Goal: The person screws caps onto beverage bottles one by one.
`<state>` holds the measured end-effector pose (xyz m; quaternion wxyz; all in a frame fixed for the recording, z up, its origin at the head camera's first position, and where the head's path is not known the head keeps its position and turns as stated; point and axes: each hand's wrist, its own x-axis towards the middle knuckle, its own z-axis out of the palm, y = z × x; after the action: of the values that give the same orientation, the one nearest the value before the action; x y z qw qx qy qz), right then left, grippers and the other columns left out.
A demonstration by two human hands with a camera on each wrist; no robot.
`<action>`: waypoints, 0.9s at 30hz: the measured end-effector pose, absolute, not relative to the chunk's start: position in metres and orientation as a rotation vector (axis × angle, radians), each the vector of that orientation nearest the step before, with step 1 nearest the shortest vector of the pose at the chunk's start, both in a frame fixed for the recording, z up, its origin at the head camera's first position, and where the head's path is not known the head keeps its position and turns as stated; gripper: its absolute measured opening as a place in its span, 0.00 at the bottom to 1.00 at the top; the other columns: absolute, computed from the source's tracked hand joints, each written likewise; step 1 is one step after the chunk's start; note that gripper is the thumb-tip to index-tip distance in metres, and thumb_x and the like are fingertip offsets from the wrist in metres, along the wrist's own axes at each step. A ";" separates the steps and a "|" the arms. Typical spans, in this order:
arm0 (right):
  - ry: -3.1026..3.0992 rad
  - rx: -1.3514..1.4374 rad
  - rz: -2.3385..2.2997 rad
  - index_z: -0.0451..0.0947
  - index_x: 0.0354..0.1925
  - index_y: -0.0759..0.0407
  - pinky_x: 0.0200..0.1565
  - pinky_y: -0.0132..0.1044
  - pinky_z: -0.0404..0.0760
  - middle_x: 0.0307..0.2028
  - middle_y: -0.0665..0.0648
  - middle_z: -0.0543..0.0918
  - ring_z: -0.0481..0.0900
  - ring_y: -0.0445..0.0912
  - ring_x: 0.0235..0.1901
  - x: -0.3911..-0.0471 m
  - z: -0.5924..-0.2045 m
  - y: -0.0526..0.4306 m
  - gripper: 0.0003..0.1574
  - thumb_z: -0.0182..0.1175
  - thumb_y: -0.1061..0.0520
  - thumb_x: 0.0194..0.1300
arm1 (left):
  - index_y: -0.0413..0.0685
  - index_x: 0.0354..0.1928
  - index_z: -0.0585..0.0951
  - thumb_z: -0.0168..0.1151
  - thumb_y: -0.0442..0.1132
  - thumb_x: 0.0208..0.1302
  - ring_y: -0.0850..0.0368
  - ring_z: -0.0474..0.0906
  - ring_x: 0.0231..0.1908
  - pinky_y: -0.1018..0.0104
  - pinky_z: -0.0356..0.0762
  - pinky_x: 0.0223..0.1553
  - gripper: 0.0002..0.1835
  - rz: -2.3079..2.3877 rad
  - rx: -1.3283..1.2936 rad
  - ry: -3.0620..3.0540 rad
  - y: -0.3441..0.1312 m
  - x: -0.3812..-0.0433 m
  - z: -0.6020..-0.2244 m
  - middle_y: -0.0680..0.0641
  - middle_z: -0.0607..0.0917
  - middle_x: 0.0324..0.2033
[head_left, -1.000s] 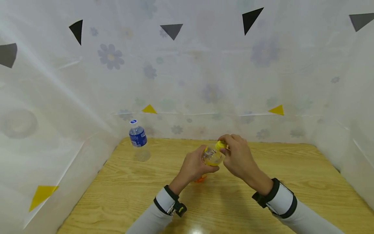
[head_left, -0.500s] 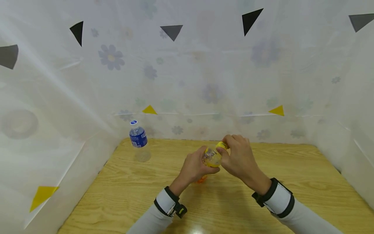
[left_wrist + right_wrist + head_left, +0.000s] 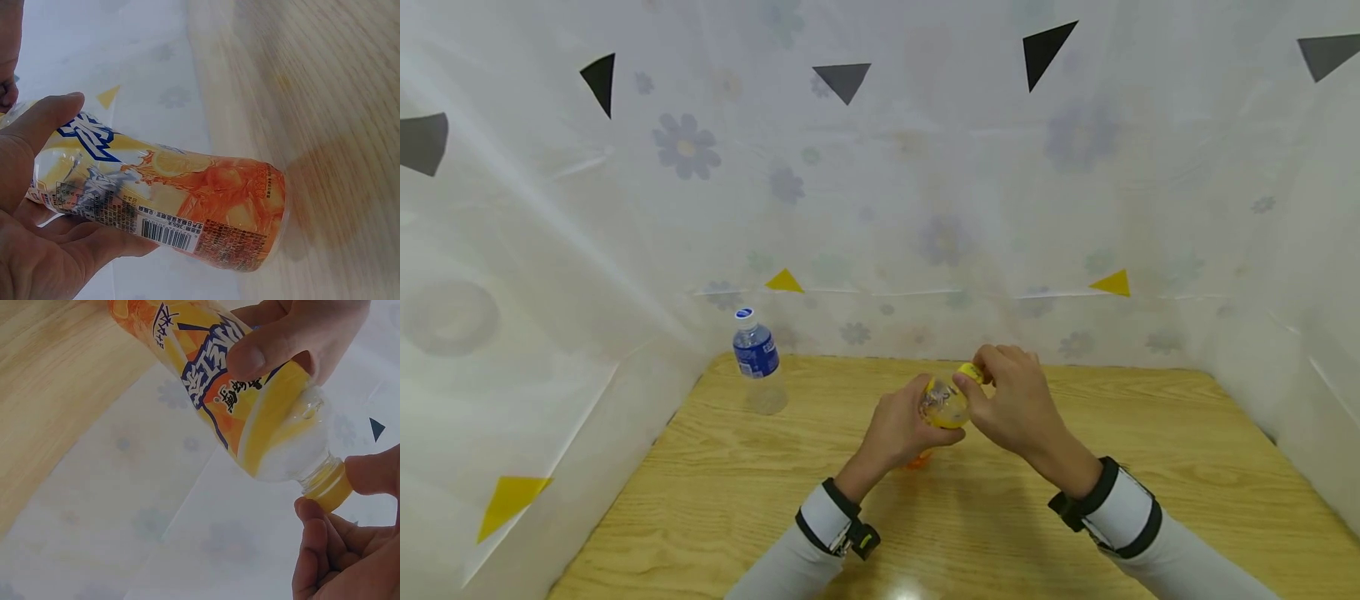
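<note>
My left hand (image 3: 898, 423) grips a clear plastic drink bottle (image 3: 187, 194) around its upper body, thumb on one side and fingers on the other. The bottle wears a yellow and orange label with lemon pictures, and looks empty at the shoulder in the right wrist view. It is tilted, its top toward my right hand (image 3: 1017, 404). Thumb and fingertips of that hand pinch the yellow cap (image 3: 329, 485), which sits on the bottle's neck. In the head view the lower bottle is mostly hidden behind the left hand.
A second clear bottle (image 3: 756, 358) with a blue label and white cap stands upright at the back left of the wooden table (image 3: 700, 500). A pale flower-printed sheet (image 3: 880, 208) with black, grey and yellow shapes encloses the table's back and sides.
The right hand's fingers and thumb have shifted slightly around the yellow cap, the thumb now covering more of it. The left hand and bottle stay almost in place.
</note>
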<state>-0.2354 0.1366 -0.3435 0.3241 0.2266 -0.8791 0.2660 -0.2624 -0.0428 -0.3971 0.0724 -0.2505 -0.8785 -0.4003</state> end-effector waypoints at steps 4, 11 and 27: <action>-2.369 0.572 0.718 0.74 0.29 0.57 0.39 0.44 0.58 0.24 0.52 0.73 0.66 0.47 0.28 -0.234 -0.341 0.138 0.13 0.69 0.57 0.64 | 0.50 0.54 0.78 0.79 0.51 0.53 0.64 0.80 0.32 0.71 0.75 0.31 0.29 -1.196 -0.747 -2.660 -0.042 -0.263 -0.397 0.49 0.86 0.38; -2.591 0.553 0.713 0.78 0.54 0.63 0.46 0.56 0.74 0.41 0.61 0.84 0.80 0.56 0.42 -0.224 -0.329 0.142 0.22 0.66 0.50 0.69 | 0.53 0.54 0.77 0.79 0.52 0.53 0.65 0.79 0.32 0.71 0.76 0.31 0.29 -1.195 -0.731 -2.689 -0.042 -0.263 -0.396 0.49 0.86 0.39; -2.569 0.599 0.675 0.79 0.54 0.60 0.51 0.63 0.74 0.42 0.62 0.85 0.80 0.61 0.43 -0.216 -0.327 0.140 0.21 0.60 0.72 0.64 | 0.52 0.58 0.77 0.79 0.50 0.52 0.62 0.81 0.35 0.70 0.77 0.33 0.32 -1.190 -0.723 -2.703 -0.040 -0.262 -0.394 0.48 0.87 0.41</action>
<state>-0.2163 0.1405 -0.3272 0.2080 0.2152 -0.9229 0.2424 -0.2621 -0.0399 -0.3942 0.0504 -0.2376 -0.8878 -0.3909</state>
